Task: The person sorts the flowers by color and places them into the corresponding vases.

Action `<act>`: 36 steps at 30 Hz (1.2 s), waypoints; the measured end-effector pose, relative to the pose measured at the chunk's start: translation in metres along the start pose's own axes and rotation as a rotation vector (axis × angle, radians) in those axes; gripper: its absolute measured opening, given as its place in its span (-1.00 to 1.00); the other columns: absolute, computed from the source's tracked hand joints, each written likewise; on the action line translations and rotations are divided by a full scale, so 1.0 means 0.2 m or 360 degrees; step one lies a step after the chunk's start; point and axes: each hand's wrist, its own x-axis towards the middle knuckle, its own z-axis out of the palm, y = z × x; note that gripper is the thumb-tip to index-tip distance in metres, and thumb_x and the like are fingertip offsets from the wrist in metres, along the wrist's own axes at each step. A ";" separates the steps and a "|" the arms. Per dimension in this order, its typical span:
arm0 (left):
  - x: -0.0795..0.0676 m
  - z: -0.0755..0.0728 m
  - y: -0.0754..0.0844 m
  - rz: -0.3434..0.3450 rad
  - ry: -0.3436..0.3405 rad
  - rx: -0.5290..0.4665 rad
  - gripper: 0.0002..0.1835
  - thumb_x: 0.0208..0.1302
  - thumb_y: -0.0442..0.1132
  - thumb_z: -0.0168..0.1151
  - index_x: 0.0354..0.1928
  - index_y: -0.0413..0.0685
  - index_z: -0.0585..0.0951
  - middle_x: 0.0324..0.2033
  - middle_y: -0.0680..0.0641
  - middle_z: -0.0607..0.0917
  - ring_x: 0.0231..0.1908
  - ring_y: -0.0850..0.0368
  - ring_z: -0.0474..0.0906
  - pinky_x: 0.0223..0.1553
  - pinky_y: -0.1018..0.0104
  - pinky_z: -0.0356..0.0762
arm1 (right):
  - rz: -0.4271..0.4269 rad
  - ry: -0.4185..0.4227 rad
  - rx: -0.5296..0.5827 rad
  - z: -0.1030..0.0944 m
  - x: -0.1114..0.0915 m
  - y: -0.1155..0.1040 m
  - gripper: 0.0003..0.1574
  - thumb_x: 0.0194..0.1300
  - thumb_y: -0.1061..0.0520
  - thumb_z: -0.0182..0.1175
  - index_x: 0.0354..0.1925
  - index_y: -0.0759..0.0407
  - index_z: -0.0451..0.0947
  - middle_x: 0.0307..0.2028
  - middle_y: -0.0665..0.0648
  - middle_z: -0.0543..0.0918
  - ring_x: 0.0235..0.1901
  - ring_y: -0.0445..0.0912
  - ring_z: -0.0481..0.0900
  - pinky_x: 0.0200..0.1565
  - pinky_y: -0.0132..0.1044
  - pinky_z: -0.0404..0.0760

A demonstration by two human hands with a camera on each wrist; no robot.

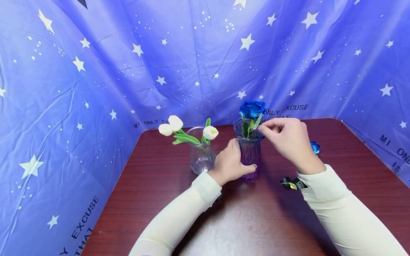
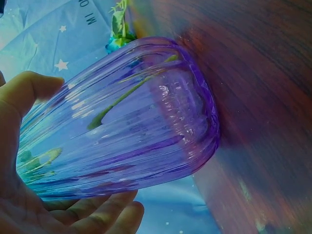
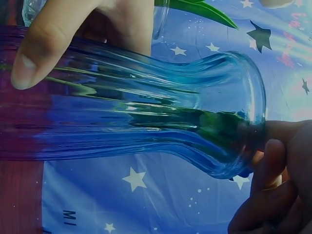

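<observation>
A ribbed glass vase [image 1: 249, 153], blue at the top and purple at the base, stands upright on the table. My left hand [image 1: 230, 161] grips its body from the left, thumb across the near side. One blue rose [image 1: 252, 109] rises from the vase's mouth, its green leaves around the rim. Inside the glass, the left wrist view shows a green stem [image 2: 119, 100]. At the right of the rim, my right hand [image 1: 288, 138] pinches a leaf of the rose between thumb and index finger. In the right wrist view the rim partly hides those fingertips.
Left of the vase stands a clear glass vase [image 1: 201, 161] with white tulips [image 1: 175, 123] leaning out on both sides. Another blue flower [image 1: 315, 147] lies on the table [image 1: 256, 224] behind my right wrist. A star-patterned cloth [image 1: 198, 53] hangs around the table.
</observation>
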 end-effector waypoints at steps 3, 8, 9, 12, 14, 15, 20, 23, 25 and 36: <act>0.00 0.00 0.00 0.0006 -0.0003 -0.0028 0.09 -0.04 0.42 0.48 0.35 -0.15 0.29 0.04 -0.05 0.55 -0.15 0.06 0.68 -0.15 0.20 0.71 | -0.0013 0.0056 0.0014 -0.03 0.00 0.00 -0.86 0.25 -0.17 0.47 -0.36 -0.20 0.82 -0.72 -0.07 0.47 -0.72 -0.21 0.30 -0.60 -0.31 0.23; 0.01 -0.02 -0.01 0.0036 -0.0045 -0.0125 0.11 -0.04 0.38 0.53 0.36 -0.17 0.28 0.10 -0.08 0.54 -0.08 0.03 0.68 -0.04 0.21 0.71 | 0.0009 0.0116 0.0053 -0.09 -0.01 0.02 -0.83 0.21 -0.18 0.50 -0.36 -0.17 0.82 -0.72 -0.05 0.48 -0.73 -0.28 0.26 -0.60 -0.34 0.19; 0.02 -0.02 -0.02 0.0044 -0.0053 -0.0147 0.12 -0.04 0.37 0.54 0.37 -0.18 0.28 0.12 -0.09 0.54 -0.04 0.02 0.68 0.00 0.21 0.70 | 0.0021 0.0118 0.0057 -0.10 -0.02 0.02 -0.82 0.21 -0.18 0.50 -0.35 -0.16 0.82 -0.72 -0.05 0.48 -0.73 -0.29 0.26 -0.60 -0.34 0.18; 0.02 -0.04 -0.03 0.0068 -0.0079 -0.0210 0.13 -0.05 0.33 0.59 0.39 -0.20 0.27 0.15 -0.11 0.55 0.08 0.01 0.64 0.12 0.20 0.66 | 0.0067 0.0122 0.0054 -0.13 -0.04 0.03 -0.80 0.21 -0.18 0.50 -0.34 -0.13 0.82 -0.72 -0.05 0.48 -0.73 -0.28 0.24 -0.59 -0.34 0.18; 0.03 -0.05 -0.03 0.0069 -0.0095 -0.0247 0.13 -0.07 0.30 0.61 0.39 -0.18 0.28 0.15 -0.11 0.56 0.12 0.02 0.61 0.17 0.19 0.63 | 0.0099 0.0121 0.0055 -0.15 -0.05 0.04 -0.79 0.22 -0.19 0.49 -0.34 -0.13 0.81 -0.72 -0.06 0.48 -0.72 -0.27 0.24 -0.58 -0.34 0.18; 0.03 -0.05 -0.04 0.0067 -0.0105 -0.0259 0.13 -0.08 0.30 0.62 0.38 -0.18 0.28 0.14 -0.11 0.56 0.13 0.02 0.60 0.18 0.19 0.62 | 0.0110 0.0122 0.0055 -0.16 -0.06 0.05 -0.78 0.22 -0.20 0.49 -0.34 -0.13 0.81 -0.72 -0.06 0.48 -0.72 -0.26 0.24 -0.58 -0.33 0.18; 0.03 -0.06 -0.04 0.0046 -0.0129 -0.0284 0.13 -0.09 0.28 0.63 0.38 -0.16 0.28 0.14 -0.10 0.57 0.14 0.02 0.59 0.18 0.16 0.63 | 0.0144 0.0120 0.0063 -0.18 -0.10 0.08 -0.78 0.22 -0.22 0.48 -0.38 -0.16 0.78 -0.71 -0.09 0.49 -0.70 -0.25 0.26 -0.55 -0.34 0.20; 0.03 -0.05 -0.05 0.0037 -0.0139 -0.0275 0.15 -0.09 0.29 0.63 0.40 -0.16 0.27 0.16 -0.10 0.56 0.15 0.02 0.59 0.18 0.14 0.63 | 0.0163 0.0113 0.0059 -0.19 -0.12 0.10 -0.76 0.22 -0.23 0.48 -0.40 -0.16 0.76 -0.71 -0.10 0.49 -0.70 -0.25 0.26 -0.56 -0.34 0.19; 0.03 -0.05 -0.05 0.0032 -0.0139 -0.0274 0.16 -0.10 0.28 0.64 0.41 -0.16 0.26 0.17 -0.10 0.55 0.16 0.02 0.59 0.18 0.15 0.63 | 0.0172 0.0107 0.0048 -0.20 -0.13 0.11 -0.76 0.22 -0.22 0.48 -0.42 -0.16 0.75 -0.71 -0.10 0.49 -0.71 -0.24 0.25 -0.58 -0.33 0.18; 0.02 -0.04 -0.04 0.0028 -0.0156 -0.0167 0.19 -0.08 0.37 0.58 0.40 -0.20 0.24 0.18 -0.13 0.53 0.03 -0.03 0.67 0.07 0.14 0.69 | 0.0292 -0.0048 -0.0121 -0.23 -0.20 0.27 -0.70 0.23 -0.31 0.44 -0.36 -0.17 0.76 -0.64 -0.07 0.60 -0.68 -0.19 0.40 -0.54 -0.32 0.25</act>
